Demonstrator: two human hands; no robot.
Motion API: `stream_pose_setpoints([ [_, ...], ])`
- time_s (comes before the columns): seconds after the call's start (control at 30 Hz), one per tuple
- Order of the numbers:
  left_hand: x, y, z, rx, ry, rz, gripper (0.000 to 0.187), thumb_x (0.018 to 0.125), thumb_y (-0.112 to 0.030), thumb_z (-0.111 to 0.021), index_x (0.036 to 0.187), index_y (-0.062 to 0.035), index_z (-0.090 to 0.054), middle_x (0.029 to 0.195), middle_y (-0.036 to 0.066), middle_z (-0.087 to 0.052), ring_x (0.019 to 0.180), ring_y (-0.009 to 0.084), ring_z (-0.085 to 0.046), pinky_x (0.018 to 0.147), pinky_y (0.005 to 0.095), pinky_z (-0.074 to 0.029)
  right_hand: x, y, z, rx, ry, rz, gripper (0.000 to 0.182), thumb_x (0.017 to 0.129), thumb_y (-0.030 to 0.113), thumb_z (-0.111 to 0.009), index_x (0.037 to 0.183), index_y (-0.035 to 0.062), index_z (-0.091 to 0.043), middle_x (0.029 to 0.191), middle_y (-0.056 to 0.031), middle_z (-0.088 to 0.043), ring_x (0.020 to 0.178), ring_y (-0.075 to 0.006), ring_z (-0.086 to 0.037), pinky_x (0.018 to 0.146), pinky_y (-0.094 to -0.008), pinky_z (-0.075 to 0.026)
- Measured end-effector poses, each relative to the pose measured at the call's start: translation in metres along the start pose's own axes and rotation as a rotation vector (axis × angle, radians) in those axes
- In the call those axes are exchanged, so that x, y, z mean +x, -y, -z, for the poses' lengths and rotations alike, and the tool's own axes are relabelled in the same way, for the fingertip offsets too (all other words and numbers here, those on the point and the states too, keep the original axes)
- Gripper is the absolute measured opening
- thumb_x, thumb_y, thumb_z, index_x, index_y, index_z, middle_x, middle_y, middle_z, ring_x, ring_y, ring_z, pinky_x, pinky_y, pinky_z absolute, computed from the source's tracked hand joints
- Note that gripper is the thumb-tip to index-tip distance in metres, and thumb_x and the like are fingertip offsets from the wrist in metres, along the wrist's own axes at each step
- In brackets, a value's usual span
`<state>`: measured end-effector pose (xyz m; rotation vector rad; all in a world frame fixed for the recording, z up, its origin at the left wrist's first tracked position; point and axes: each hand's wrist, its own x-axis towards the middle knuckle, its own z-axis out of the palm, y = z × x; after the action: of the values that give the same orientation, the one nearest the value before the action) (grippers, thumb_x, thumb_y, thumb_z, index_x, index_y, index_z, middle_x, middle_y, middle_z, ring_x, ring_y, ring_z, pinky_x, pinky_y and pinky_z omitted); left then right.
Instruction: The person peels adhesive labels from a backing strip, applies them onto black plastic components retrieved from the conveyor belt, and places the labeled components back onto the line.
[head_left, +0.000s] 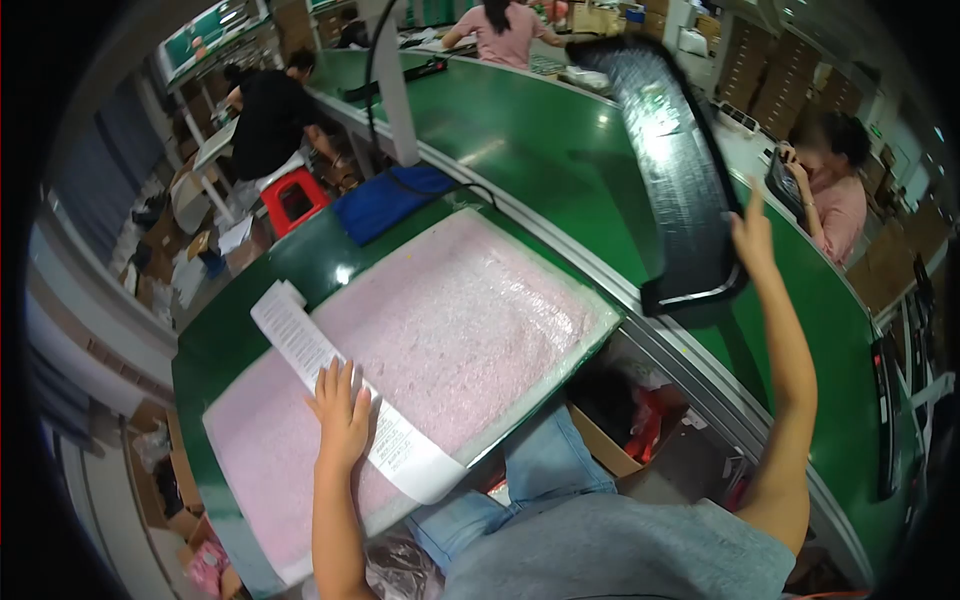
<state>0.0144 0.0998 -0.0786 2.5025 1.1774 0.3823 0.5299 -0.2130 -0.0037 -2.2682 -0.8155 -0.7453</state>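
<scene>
My left hand (342, 415) lies with fingers spread on a long white strip of printed labels (405, 455). The strip runs across a pink foam pad (440, 300) wrapped in clear plastic and curls at its far end. On the right, my right hand (757, 240) grips the side edge of a long, curved, glossy black plastic part (675, 170). The part stands tilted over the green conveyor belt, slightly blurred. One finger sticks out past its edge, and the other fingers are partly hidden.
A metal rail (590, 265) separates the pad's table from the green belt (530, 160). A blue cloth (390, 203) and a red stool (295, 200) are beyond the pad. Below the rail stands an open cardboard box (605, 440). Co-workers sit around the belt, one holding a black part (783, 185).
</scene>
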Motion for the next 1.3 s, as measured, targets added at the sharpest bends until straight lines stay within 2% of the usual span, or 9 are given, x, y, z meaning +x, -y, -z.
stream_pose_setpoints([
  [0.03, 0.000, 0.001, -0.003, -0.004, 0.000, 0.035, 0.045, 0.087, -0.025, -0.039, 0.128, -0.0078, -0.035, 0.136, 0.013, -0.025, 0.128, 0.0315, -0.015, 0.103, 0.0496, -0.001, -0.007, 0.010, 0.028, 0.042, -0.013, 0.010, 0.071, 0.076, -0.001, -0.053, 0.134, 0.0107, -0.015, 0.129, -0.0218, -0.034, 0.103, -0.0389, -0.048, 0.078, -0.0389, -0.043],
  [0.1, 0.001, 0.005, -0.004, -0.065, -0.141, -0.096, 0.045, 0.085, -0.020, -0.041, 0.127, -0.0053, -0.034, 0.136, 0.015, -0.025, 0.128, 0.0309, -0.015, 0.104, 0.0439, -0.007, -0.014, 0.029, 0.072, -0.114, -0.235, 0.377, 0.065, 0.079, -0.001, -0.052, 0.133, 0.0048, -0.017, 0.137, -0.0154, -0.025, 0.115, -0.0331, -0.040, 0.087, -0.0357, -0.039],
  [0.23, -0.010, -0.030, 0.016, -0.503, -0.227, -0.288, 0.053, 0.079, -0.017, -0.052, 0.127, -0.0037, -0.033, 0.135, 0.016, -0.026, 0.125, 0.0335, -0.023, 0.104, 0.0406, -0.016, -0.030, 0.063, 0.113, -0.126, -0.404, 0.448, 0.058, 0.081, -0.002, -0.051, 0.131, 0.0009, -0.021, 0.135, -0.0159, -0.027, 0.122, -0.0279, -0.031, 0.095, -0.0343, -0.032],
  [0.4, -0.046, -0.088, 0.031, -1.438, 0.110, -0.362, 0.061, 0.077, -0.015, -0.054, 0.131, -0.0073, -0.026, 0.131, 0.013, -0.033, 0.122, 0.0300, -0.030, 0.103, 0.0417, -0.018, -0.044, 0.089, 0.092, -0.073, -0.436, 0.608, 0.065, 0.079, -0.006, -0.051, 0.132, 0.0037, -0.016, 0.126, -0.0182, -0.039, 0.114, -0.0278, -0.043, 0.093, -0.0345, -0.034],
  [0.53, -0.063, -0.089, 0.019, -1.953, 0.060, -0.448, 0.062, 0.076, -0.012, -0.055, 0.131, -0.0104, -0.026, 0.126, 0.011, -0.039, 0.120, 0.0280, -0.033, 0.103, 0.0421, -0.020, -0.050, 0.182, 0.058, 0.257, -0.004, 1.029, 0.084, 0.072, -0.016, -0.050, 0.134, 0.0145, -0.003, 0.096, -0.0157, -0.060, 0.080, -0.0274, -0.061, 0.076, -0.0313, -0.046],
  [0.67, -0.076, -0.057, 0.006, -2.178, -0.148, -0.281, 0.053, 0.076, -0.011, -0.055, 0.125, -0.0110, -0.034, 0.122, 0.008, -0.042, 0.118, 0.0269, -0.036, 0.102, 0.0423, -0.023, -0.034, 0.239, 0.008, 0.350, -0.119, 1.271, 0.080, 0.067, -0.015, -0.054, 0.130, 0.0136, -0.014, 0.096, -0.0180, -0.059, 0.078, -0.0297, -0.061, 0.067, -0.0323, -0.049],
  [1.07, -0.097, -0.027, -0.020, -2.231, -0.166, 0.221, 0.044, 0.079, -0.022, -0.049, 0.118, -0.0025, -0.043, 0.128, 0.016, -0.036, 0.121, 0.0358, -0.031, 0.098, 0.0449, -0.030, -0.039, 0.306, -0.081, 0.665, 0.028, 1.403, 0.061, 0.061, -0.011, -0.054, 0.116, 0.0079, -0.037, 0.090, -0.0144, -0.055, 0.077, -0.0328, -0.056, 0.069, -0.0386, -0.047],
  [1.2, -0.103, -0.087, 0.016, -2.023, -0.079, 0.048, 0.040, 0.082, -0.019, -0.046, 0.115, 0.0040, -0.044, 0.123, 0.019, -0.042, 0.117, 0.0382, -0.035, 0.095, 0.0418, -0.036, -0.039, 0.308, -0.062, 0.571, 0.220, 1.385, 0.061, 0.059, -0.009, -0.055, 0.115, 0.0078, -0.039, 0.101, -0.0163, -0.052, 0.089, -0.0343, -0.053, 0.080, -0.0414, -0.043],
  [1.3, -0.098, -0.093, 0.013, -1.927, -0.477, -0.138, 0.032, 0.080, -0.008, -0.051, 0.108, 0.0070, -0.047, 0.109, 0.023, -0.050, 0.105, 0.0345, -0.049, 0.089, 0.0380, -0.040, -0.041, 0.313, -0.035, 0.532, 0.391, 1.397, 0.063, 0.058, -0.006, -0.057, 0.117, 0.0083, -0.038, 0.108, -0.0181, -0.049, 0.096, -0.0346, -0.049, 0.086, -0.0426, -0.039],
])
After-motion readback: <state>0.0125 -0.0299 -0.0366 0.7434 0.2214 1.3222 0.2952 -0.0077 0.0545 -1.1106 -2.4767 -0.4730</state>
